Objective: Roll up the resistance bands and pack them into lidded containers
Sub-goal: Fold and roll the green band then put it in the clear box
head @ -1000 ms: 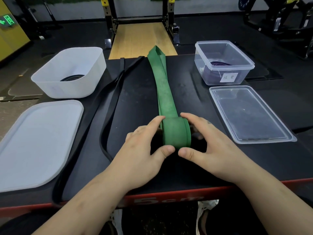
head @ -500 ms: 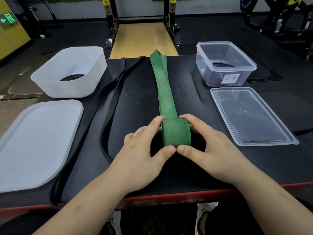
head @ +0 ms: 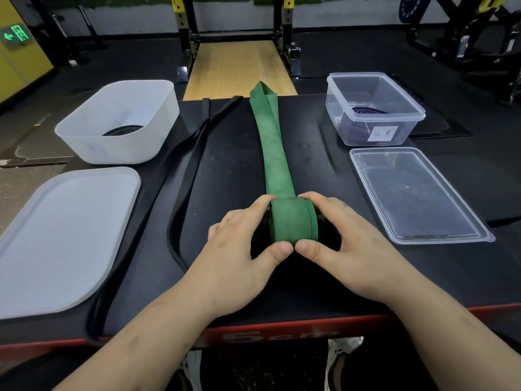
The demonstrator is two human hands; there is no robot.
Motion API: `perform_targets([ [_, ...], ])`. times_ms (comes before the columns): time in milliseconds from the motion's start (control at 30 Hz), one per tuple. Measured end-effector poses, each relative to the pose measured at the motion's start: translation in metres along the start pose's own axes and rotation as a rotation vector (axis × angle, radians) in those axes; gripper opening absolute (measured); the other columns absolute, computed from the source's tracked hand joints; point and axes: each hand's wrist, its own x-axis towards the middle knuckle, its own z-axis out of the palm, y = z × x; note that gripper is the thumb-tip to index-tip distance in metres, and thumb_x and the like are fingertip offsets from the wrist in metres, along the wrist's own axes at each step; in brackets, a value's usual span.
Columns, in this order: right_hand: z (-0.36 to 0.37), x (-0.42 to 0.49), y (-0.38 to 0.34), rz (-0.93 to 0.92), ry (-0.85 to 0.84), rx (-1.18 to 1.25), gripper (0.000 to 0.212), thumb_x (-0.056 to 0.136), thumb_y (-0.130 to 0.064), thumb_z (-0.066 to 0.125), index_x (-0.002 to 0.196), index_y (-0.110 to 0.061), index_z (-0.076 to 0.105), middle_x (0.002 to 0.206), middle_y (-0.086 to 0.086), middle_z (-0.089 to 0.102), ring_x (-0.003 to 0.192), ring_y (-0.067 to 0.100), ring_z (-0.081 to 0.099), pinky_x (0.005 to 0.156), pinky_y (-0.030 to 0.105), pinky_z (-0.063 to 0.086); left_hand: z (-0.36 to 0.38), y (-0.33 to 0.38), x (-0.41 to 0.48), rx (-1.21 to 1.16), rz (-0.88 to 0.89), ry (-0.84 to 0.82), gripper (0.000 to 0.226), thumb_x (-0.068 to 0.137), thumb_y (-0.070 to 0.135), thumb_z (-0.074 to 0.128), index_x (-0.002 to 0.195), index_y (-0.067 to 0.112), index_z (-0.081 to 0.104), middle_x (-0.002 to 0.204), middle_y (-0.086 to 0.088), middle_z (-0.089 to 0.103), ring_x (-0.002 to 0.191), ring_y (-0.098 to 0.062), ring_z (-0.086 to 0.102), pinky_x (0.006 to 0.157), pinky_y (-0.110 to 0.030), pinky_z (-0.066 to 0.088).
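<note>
Position: the green band (head: 275, 153) lies lengthwise along the centre of the worktop (head: 239, 170), with its near end wound into a roll. The left grip (head: 242, 244) and right grip (head: 346, 244) clasp that roll from either side, thumbs tip to tip at its near edge. A loose black band (head: 180, 170) lies to the left. A white tub (head: 93, 142) holds a coiled black band (head: 124, 130), and a white lid (head: 62, 238) lies nearer. A clear container (head: 375, 80) holds a purple band (head: 363, 111), with a clear lid (head: 417, 193) in front of it.
</note>
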Motion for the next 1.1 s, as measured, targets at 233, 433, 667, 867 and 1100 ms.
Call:
perform_targets([
  [233, -0.003, -0.004, 0.002, -0.010, -0.001, 0.057, 0.068, 0.086, -0.059, 0.069, 0.147, -0.049, 0.042, 0.142, -0.026, 0.053, 0.138, -0.005, 0.044, 0.115, 0.035, 0.040, 0.000, 0.000, -0.003, 0.007, 0.009, 0.002, 0.068, 0.091, 0.063, 0.051, 0.149, 0.059, 0.016, 0.132, 0.026, 0.039, 0.132, -0.009, 0.031, 0.105, -0.030, 0.025],
  [433, -0.007, -0.024, -0.006, -0.048, -0.047, 0.078, 0.062, 0.080, -0.066, 0.067, 0.136, -0.045, 0.053, 0.131, -0.024, 0.063, 0.128, 0.001, 0.056, 0.105, 0.036, 0.048, 0.003, -0.005, -0.025, -0.010, 0.049, -0.050, 0.071, 0.085, 0.077, 0.047, 0.148, 0.060, 0.019, 0.135, 0.031, 0.040, 0.135, -0.007, 0.032, 0.105, -0.032, 0.034],
  [667, -0.008, -0.028, -0.009, -0.069, -0.034, 0.070, 0.049, 0.082, -0.066, 0.067, 0.127, -0.053, 0.054, 0.124, -0.032, 0.063, 0.122, -0.007, 0.057, 0.097, 0.023, 0.045, 0.003, -0.005, -0.033, -0.027, 0.107, -0.002, 0.086, 0.079, 0.078, 0.059, 0.150, 0.061, 0.015, 0.150, 0.033, 0.031, 0.145, -0.005, 0.029, 0.117, -0.037, 0.033],
  [867, -0.006, -0.026, -0.003, -0.072, -0.018, 0.082, 0.070, 0.074, -0.076, 0.066, 0.139, -0.062, 0.043, 0.135, -0.035, 0.051, 0.135, -0.006, 0.046, 0.108, 0.022, 0.038, 0.004, -0.005, -0.028, -0.012, 0.093, 0.015, 0.081, 0.080, 0.068, 0.067, 0.144, 0.066, 0.018, 0.145, 0.033, 0.034, 0.141, -0.006, 0.033, 0.116, -0.037, 0.035],
  [1100, -0.007, -0.017, -0.001, -0.034, 0.000, 0.056, 0.069, 0.079, -0.070, 0.061, 0.145, -0.052, 0.046, 0.134, -0.033, 0.054, 0.131, -0.008, 0.048, 0.110, 0.024, 0.041, 0.003, -0.006, -0.024, -0.015, 0.105, 0.005, 0.087, 0.086, 0.060, 0.067, 0.150, 0.064, 0.008, 0.148, 0.031, 0.033, 0.144, -0.004, 0.031, 0.118, -0.038, 0.034],
])
